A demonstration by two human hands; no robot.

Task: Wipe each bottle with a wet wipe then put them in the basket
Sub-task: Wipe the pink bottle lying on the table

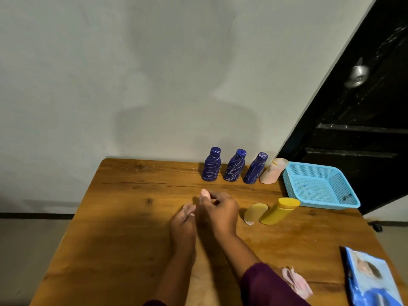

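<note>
Both hands meet near the middle of the wooden table (132, 217); the right hand (217, 212) curls closed around a small pale pink bottle (204, 193), of which only the rounded top shows above the fingers; the left hand (184, 219) has its fingertips pressed against the bottle's lower side, and whether it holds a wipe there is too blurred to tell. Three blue bottles (234, 165) stand upright in a row by the wall, a pink bottle (272, 171) just beside them; two yellow bottles (279, 210) stand nearer, close to the right hand. The blue basket (344, 182) sits at the table's right edge, nothing clear inside it. A crumpled pink wipe (297, 283) lies beside the right sleeve; a blue wipe packet (371, 279) is cut off by the frame.
</note>
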